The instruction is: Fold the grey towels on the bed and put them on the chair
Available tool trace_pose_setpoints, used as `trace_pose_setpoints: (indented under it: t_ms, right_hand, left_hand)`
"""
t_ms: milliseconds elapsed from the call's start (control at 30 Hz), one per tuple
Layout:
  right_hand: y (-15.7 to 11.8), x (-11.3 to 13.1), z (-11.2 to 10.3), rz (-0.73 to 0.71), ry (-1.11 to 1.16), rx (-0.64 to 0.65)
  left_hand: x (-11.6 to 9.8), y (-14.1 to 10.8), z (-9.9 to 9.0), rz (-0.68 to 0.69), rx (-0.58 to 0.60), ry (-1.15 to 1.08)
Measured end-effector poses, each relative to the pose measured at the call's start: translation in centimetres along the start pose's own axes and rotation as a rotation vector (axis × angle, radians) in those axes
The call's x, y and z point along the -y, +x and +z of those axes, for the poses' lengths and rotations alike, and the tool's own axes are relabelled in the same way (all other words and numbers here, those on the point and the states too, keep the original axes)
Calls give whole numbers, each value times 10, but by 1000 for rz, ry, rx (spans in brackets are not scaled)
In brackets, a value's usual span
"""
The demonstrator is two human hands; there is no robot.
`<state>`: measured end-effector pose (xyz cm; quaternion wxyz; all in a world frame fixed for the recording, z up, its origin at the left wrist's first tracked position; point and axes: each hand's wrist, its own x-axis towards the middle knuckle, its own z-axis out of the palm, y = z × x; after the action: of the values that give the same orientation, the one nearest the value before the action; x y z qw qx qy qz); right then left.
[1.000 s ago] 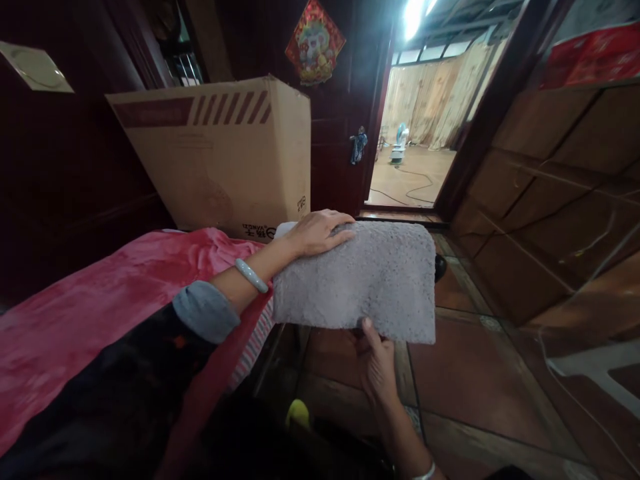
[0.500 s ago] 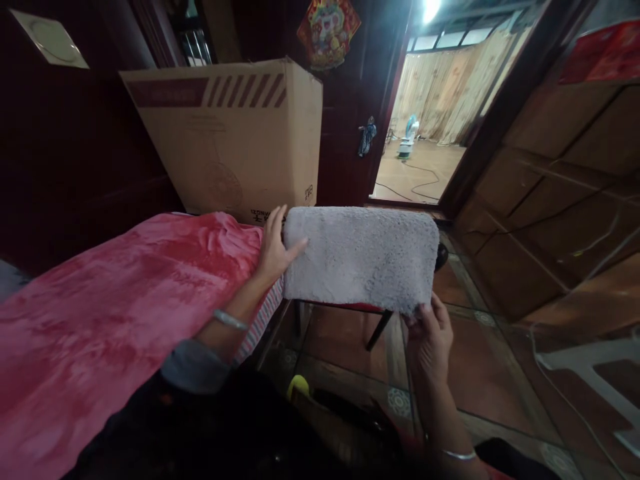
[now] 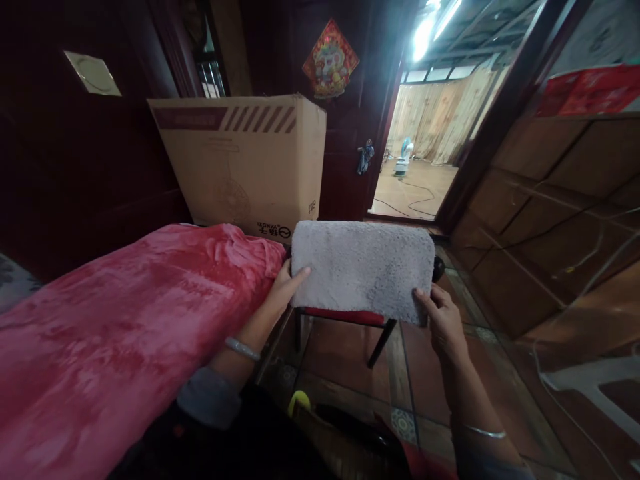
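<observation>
A grey, fluffy towel point(image 3: 363, 267), apparently folded into a rectangle, is spread between my two hands. At its left edge my left hand point(image 3: 286, 288) grips it, thumb on the near face and fingers mostly hidden behind. My right hand point(image 3: 445, 317) pinches the lower right corner, with the thumb on the front. Beyond and below the towel is a chair with a red seat point(image 3: 345, 315) and dark legs; I cannot tell whether the towel touches it.
To the left spreads a pink plush blanket point(image 3: 125, 300). A large cardboard box point(image 3: 250, 160) stands behind it. An open doorway shows a fan point(image 3: 403, 157) in the farther room. A white plastic piece of furniture point(image 3: 595, 377) is at the right, near a cable.
My left hand has slid down the towel's left edge and closed around it. The right hand has shifted its grip slightly up the right corner, and the towel lies flatter.
</observation>
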<state>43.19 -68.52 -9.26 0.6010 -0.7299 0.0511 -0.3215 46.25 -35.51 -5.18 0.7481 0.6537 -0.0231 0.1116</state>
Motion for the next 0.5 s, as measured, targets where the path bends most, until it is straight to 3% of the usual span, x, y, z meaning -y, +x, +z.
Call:
trace_pose_setpoints:
  t_ms: [133, 200, 367, 500]
  right_hand:
    - [15, 21, -1, -41, -166, 15]
    - [24, 32, 1, -38, -175, 46]
    - [54, 56, 6, 93, -14, 90]
    - [74, 68, 9, 127, -50, 155]
  left_hand:
    - [-18, 26, -4, 241, -192, 121]
    - [-29, 41, -3, 276, -198, 193]
    - [-52, 66, 4, 167, -193, 258]
    - [-64, 70, 8, 78, -96, 294]
